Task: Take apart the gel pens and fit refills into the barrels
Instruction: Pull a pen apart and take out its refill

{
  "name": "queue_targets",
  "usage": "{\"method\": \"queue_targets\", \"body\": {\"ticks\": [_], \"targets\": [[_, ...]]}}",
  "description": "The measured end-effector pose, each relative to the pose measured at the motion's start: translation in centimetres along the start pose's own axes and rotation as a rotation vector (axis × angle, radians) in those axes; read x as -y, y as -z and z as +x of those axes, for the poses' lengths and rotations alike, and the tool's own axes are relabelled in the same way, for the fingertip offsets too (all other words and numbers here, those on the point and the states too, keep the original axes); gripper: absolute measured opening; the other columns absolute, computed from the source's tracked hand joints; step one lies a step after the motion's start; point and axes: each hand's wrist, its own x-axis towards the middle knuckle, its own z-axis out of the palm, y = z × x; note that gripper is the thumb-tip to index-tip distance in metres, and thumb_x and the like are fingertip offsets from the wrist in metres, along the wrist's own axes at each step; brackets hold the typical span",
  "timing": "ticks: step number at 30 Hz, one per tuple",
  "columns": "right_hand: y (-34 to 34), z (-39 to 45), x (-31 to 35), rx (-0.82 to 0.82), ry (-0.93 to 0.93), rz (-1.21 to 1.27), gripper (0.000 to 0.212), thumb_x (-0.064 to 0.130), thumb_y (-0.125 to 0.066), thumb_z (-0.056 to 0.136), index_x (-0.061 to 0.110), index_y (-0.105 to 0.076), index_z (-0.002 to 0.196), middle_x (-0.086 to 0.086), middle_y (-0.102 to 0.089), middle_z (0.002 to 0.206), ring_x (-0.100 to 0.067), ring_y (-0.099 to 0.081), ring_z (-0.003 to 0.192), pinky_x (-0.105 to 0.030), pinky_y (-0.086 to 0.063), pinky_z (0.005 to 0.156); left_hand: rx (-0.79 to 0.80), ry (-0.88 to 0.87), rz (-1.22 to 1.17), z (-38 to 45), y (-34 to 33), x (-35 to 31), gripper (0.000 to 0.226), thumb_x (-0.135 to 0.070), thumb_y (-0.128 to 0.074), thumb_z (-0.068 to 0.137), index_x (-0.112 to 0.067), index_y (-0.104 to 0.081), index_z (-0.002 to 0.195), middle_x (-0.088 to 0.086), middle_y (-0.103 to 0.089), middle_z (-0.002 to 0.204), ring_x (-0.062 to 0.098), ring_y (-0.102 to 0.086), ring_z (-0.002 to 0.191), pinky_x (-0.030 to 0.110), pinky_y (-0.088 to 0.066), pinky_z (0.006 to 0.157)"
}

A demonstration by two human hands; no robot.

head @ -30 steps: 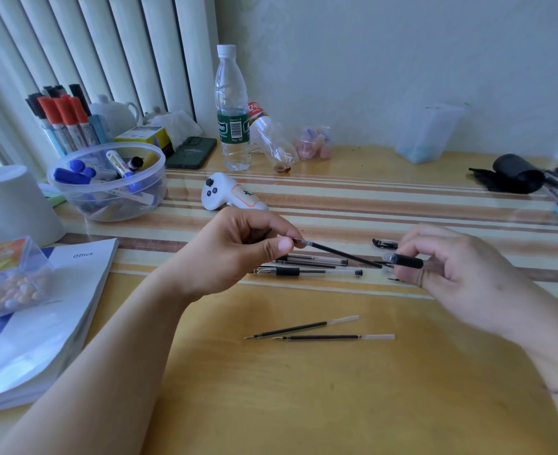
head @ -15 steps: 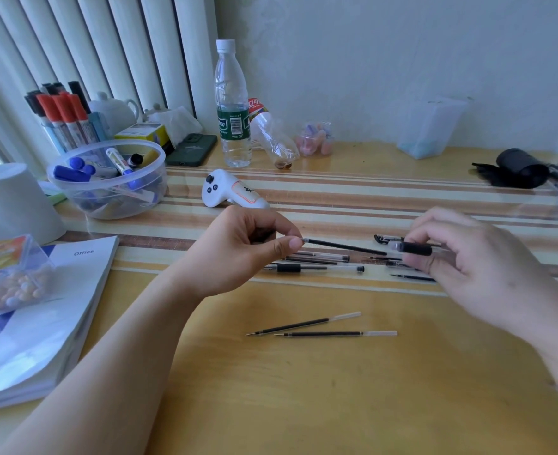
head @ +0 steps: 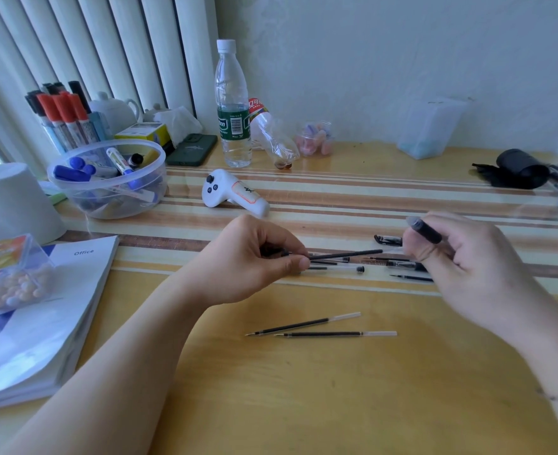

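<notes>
The left hand pinches a black refill between thumb and fingertips, holding it just above the table; the refill runs from the fingers out to the right, nearly level, toward the right hand. The right hand is closed on a short dark pen piece, gripped between thumb and fingers and tilted up to the left; the picture is too blurred to tell which part of the pen it is, or whether the refill's clear end touches this hand.

Under and just beyond the held refill lies a loose cluster of pen parts on the striped cloth: a clear barrel with a dark end, a black cap, and more refills and a gripped section partly hidden by the right hand. Nearer, on the bare wooden table, two spare refills lie side by side, tips to the left.

Farther off stand a white controller, a water bottle, and a clear tub of markers at the far left. A booklet lies at the near left.
</notes>
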Motion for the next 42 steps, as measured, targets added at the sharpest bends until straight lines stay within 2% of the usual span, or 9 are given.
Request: {"method": "queue_targets", "body": {"ticks": [3, 6, 12, 17, 20, 23, 31, 38, 42], "targets": [[0.1, -0.1, -0.4, 0.024, -0.069, -0.031, 0.043, 0.069, -0.042, 0.087, 0.031, -0.058, 0.075, 0.004, -0.055, 0.055, -0.013, -0.046, 0.045, -0.032, -0.04, 0.047, -0.038, 0.013, -0.021, -0.1, 0.4, 0.1, 0.011, -0.019, -0.072, 0.086, -0.017, -0.075, 0.075, -0.012, -0.043, 0.045, 0.005, -0.032, 0.044, 0.014, -0.028, 0.046], [1.0, 0.1, -0.8, -0.058, -0.153, 0.045, 0.046, 0.078, -0.042, 0.08, 0.038, -0.063, 0.09, -0.003, -0.072, 0.078, -0.026, -0.068, 0.074, -0.043, -0.055, 0.067, -0.096, 0.043, -0.012, -0.1, 1.1, 0.3, 0.01, -0.023, -0.072, 0.086, -0.02, -0.075, 0.077, -0.01, -0.033, 0.044, 0.008, -0.025, 0.043, 0.017, -0.025, 0.044], [1.4, 0.0, -1.0, 0.01, -0.153, -0.119, 0.026, 0.054, -0.044, 0.089, 0.054, -0.058, 0.111, 0.009, -0.069, 0.074, -0.014, -0.061, 0.064, -0.036, -0.054, 0.058, -0.111, 0.047, -0.028, -0.1, 1.3, 0.1, 0.01, -0.025, -0.071, 0.087, -0.021, -0.076, 0.079, -0.009, -0.03, 0.045, 0.008, -0.024, 0.043, 0.015, -0.023, 0.044], [1.1, 0.0, -0.6, 0.061, -0.077, -0.017, 0.026, 0.031, -0.054, 0.089, 0.049, -0.059, 0.108, 0.027, -0.067, 0.105, -0.011, -0.064, 0.093, -0.042, -0.054, 0.08, -0.107, 0.042, -0.021, -0.1, 1.2, 0.0, 0.01, -0.023, -0.071, 0.087, -0.022, -0.075, 0.077, -0.008, -0.029, 0.047, 0.009, -0.024, 0.045, 0.014, -0.024, 0.045], [0.9, 0.1, -0.8, 0.084, -0.038, 0.027, 0.026, 0.028, -0.056, 0.09, 0.049, -0.063, 0.104, 0.03, -0.065, 0.108, -0.002, -0.061, 0.101, -0.027, -0.051, 0.085, -0.092, 0.033, -0.018, -0.1, 1.2, 0.0, 0.01, -0.027, -0.071, 0.086, -0.024, -0.075, 0.077, -0.005, -0.031, 0.048, 0.011, -0.025, 0.045, 0.015, -0.025, 0.045], [0.7, 0.0, -0.8, 0.109, -0.003, 0.051, 0.028, 0.026, -0.055, 0.092, 0.046, -0.064, 0.108, 0.028, -0.065, 0.111, 0.001, -0.06, 0.105, -0.015, -0.047, 0.083, -0.078, 0.033, -0.025, -0.1, 1.2, 0.0, 0.01, -0.026, -0.071, 0.086, -0.024, -0.076, 0.077, -0.005, -0.032, 0.047, 0.01, -0.025, 0.044, 0.014, -0.025, 0.045], [1.1, -0.3, -0.4, 0.113, 0.082, -0.181, 0.027, 0.028, -0.055, 0.091, 0.038, -0.07, 0.11, 0.017, -0.068, 0.093, -0.018, -0.063, 0.077, -0.04, -0.053, 0.059, -0.062, 0.075, 0.196, -0.2, 0.7, 0.3, 0.009, -0.028, -0.072, 0.085, -0.031, -0.076, 0.077, -0.015, -0.049, 0.043, 0.005, -0.039, 0.042, 0.019, -0.032, 0.049], [1.1, -0.6, 0.4, 0.196, 0.085, -0.406, 0.029, 0.023, -0.057, 0.088, 0.036, -0.072, 0.108, 0.028, -0.066, 0.085, -0.004, -0.056, 0.069, -0.013, -0.032, 0.052, -0.006, 0.081, 0.503, -0.1, 0.1, 0.3, 0.011, -0.039, -0.067, 0.085, -0.034, -0.077, 0.088, -0.019, -0.056, 0.047, 0.002, -0.051, 0.051, 0.014, -0.028, 0.045], [0.9, -0.7, 0.5, 0.222, 0.054, -0.312, 0.028, 0.028, -0.053, 0.09, 0.044, -0.068, 0.107, 0.033, -0.066, 0.089, -0.003, -0.061, 0.074, -0.028, -0.049, 0.055, -0.008, 0.09, 0.551, -0.1, 0.1, 0.4, 0.012, -0.038, -0.067, 0.085, -0.035, -0.077, 0.091, -0.01, -0.072, 0.068, 0.008, -0.061, 0.062, 0.026, -0.047, 0.056]]}}
